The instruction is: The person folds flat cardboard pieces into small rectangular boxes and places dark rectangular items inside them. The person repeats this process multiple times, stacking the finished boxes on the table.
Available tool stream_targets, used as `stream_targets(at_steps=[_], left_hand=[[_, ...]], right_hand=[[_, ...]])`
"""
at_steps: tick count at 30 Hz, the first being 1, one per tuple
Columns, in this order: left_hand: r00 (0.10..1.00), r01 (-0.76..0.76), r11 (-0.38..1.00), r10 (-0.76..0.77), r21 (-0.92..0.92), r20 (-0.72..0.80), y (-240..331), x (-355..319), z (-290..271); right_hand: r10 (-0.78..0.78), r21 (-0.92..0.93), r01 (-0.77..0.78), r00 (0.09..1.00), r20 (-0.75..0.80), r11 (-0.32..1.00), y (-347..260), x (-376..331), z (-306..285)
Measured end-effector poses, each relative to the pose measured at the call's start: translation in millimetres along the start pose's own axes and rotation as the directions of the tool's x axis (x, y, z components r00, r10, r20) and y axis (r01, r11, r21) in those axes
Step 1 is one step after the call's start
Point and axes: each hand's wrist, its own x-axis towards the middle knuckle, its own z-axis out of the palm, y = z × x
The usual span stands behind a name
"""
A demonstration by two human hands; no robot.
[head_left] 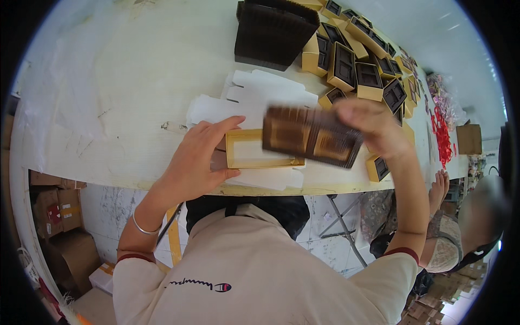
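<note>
On the table near its front edge lies a gold rectangular box [234, 163] without a lid, its inside pale. My left hand [189, 154] grips its left end, thumb at the near side and fingers at the far side. Above the box's right end, my right hand [374, 123] holds a dark brown plastic tray insert [313, 138] with two compartments, tilted and smeared by motion. White flat card sheets [260, 86] lie beneath and behind the box.
A tall stack of dark brown inserts [271, 35] stands at the back. Many gold boxes with dark inserts [344, 65] are heaped at the back right. Red ribbons [441, 138] lie farther right, near another person [449, 233]. Cardboard boxes [67, 211] sit below left.
</note>
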Motion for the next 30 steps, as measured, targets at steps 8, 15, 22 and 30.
stream_targets(at_steps=[8, 15, 22, 30], left_hand=[[0.990, -0.097, 0.971, 0.072, 0.220, 0.118, 13.2, 11.5, -3.1], [0.982, 0.042, 0.998, -0.048, 0.037, 0.181, 7.2, 8.3, -2.2], [0.990, -0.077, 0.977, 0.052, 0.198, 0.129, 10.7, 17.9, 8.1], [0.978, -0.052, 0.971, 0.002, 0.233, 0.210, 13.6, 24.7, 1.4]], right_hand=[[0.225, -0.157, -0.229, 0.973, -0.039, 0.961, 46.7, 16.5, 30.0], [-0.330, -0.683, 0.459, 0.887, 0.322, 0.569, 21.4, -10.6, 25.3], [-0.569, -0.575, 0.730, 0.667, 0.481, 0.369, 59.9, 0.0, 34.0], [-0.611, -0.627, 0.775, 0.458, 0.646, -0.083, 50.2, 8.2, 23.3]])
